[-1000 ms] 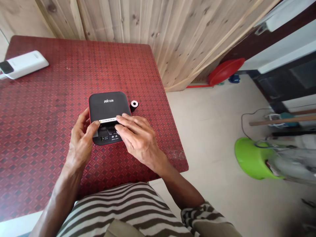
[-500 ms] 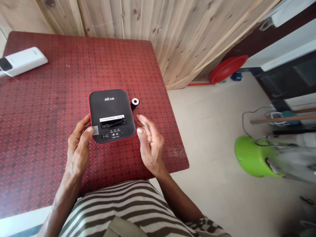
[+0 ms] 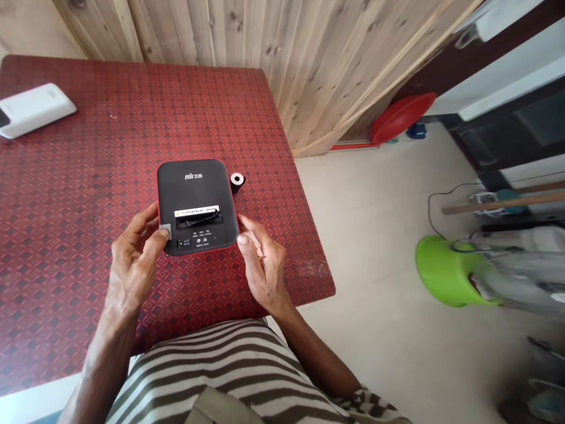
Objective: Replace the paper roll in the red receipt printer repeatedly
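A flat black receipt printer (image 3: pixel 194 191) with red sides and rounded corners is in front of me. White lettering, a warning label and a slot with a thin black strip in it show on its top face. My left hand (image 3: pixel 136 253) grips the near left corner, its thumb on a small greyish piece of tape (image 3: pixel 165 231) and its fingers at the side, partly hidden. My right hand (image 3: pixel 262 259) holds the near right edge, thumb by the corner and fingers along the side. Just beyond that edge stands a small roll (image 3: pixel 237 179) with a white end and dark side.
The table (image 3: pixel 176 112) has a red patterned top. A white power bank (image 3: pixel 37 109) lies at its far left. Wooden boards (image 3: pixel 207 32) rise behind. On the floor to the right are a green tub (image 3: pixel 441 271), a red basin (image 3: pixel 401 118) and a wooden pole (image 3: pixel 503 203).
My right hand has closed in from slightly apart to the printer's right edge. The left hand keeps its grip. The whole view has shifted a little.
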A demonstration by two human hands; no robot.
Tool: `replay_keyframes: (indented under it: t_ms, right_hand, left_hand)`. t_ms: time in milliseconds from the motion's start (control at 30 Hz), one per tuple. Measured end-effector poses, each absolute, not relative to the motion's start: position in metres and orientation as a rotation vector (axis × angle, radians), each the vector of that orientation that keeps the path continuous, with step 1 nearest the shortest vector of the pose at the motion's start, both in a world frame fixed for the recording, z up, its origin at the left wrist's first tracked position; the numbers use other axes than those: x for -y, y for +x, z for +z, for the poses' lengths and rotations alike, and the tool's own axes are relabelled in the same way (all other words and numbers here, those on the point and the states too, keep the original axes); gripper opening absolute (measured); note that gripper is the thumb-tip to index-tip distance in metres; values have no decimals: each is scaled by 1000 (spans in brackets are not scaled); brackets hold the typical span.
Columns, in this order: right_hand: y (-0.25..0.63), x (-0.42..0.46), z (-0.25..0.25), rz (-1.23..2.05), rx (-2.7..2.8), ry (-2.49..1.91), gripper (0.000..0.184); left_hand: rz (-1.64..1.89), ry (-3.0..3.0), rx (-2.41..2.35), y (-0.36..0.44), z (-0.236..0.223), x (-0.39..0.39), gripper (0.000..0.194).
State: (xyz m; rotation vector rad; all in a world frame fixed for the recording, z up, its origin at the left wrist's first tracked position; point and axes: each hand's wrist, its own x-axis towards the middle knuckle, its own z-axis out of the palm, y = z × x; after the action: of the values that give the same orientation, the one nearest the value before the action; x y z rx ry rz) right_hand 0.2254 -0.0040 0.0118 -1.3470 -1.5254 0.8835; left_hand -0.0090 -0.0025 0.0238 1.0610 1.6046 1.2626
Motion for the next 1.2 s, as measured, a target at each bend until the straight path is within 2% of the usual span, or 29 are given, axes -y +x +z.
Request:
replay_keyframes:
  t_ms: [667,767,900,1067,1200]
  right_hand:
    - [224,2,13,923,1466,-1302,37]
    - [231,-9,21,803,1533,-1304,30]
    - [226,-45,47,448,1852,-1180,20]
    - [178,-103,74,307,2712,-1110,16]
    - [149,-125,79,203,2946,-1190,19]
  left_hand:
    - [1355,986,-1604,8,19,1,47]
    - [1364,1049,-1654,7,17,2,45]
    - [1345,1132,-1649,4,15,3,46]
    - [1361,1158,-1608,5,11,4,53]
    - [1354,1097,-1606,8,10,5,64]
